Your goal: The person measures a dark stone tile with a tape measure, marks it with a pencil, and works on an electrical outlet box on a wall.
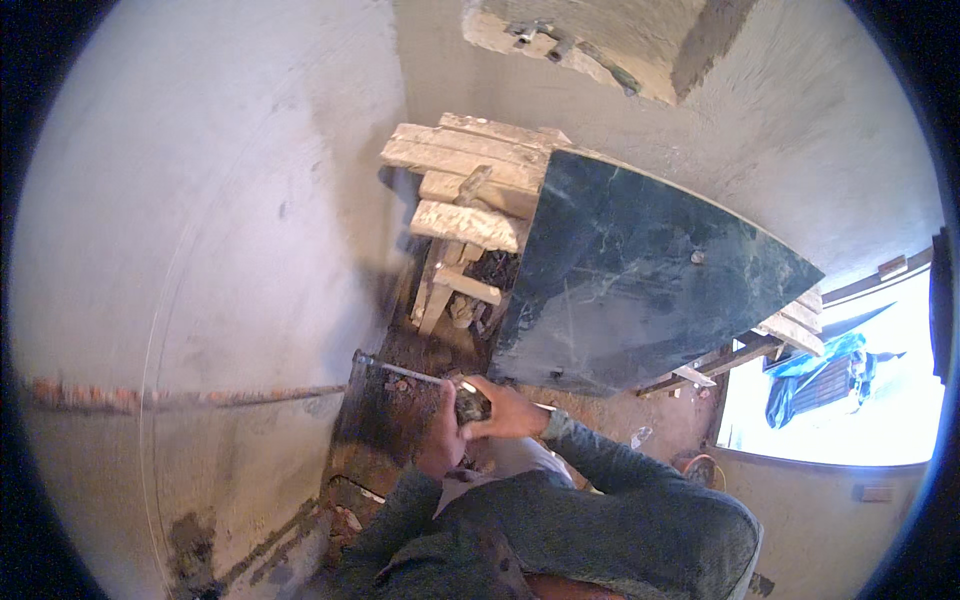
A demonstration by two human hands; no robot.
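Gripping a dark roundish object (472,405) between both hands (507,412), mottled surface, outline partly covered, exact kind unclear.

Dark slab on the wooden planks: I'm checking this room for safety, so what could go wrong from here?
The dark slab might shift if bumped, since the wooden planks beneath it look rough and uneven. The small lump on top could then slide off. The left hand and right hand sit close together at a dark object, so a slip might cause a pinch.
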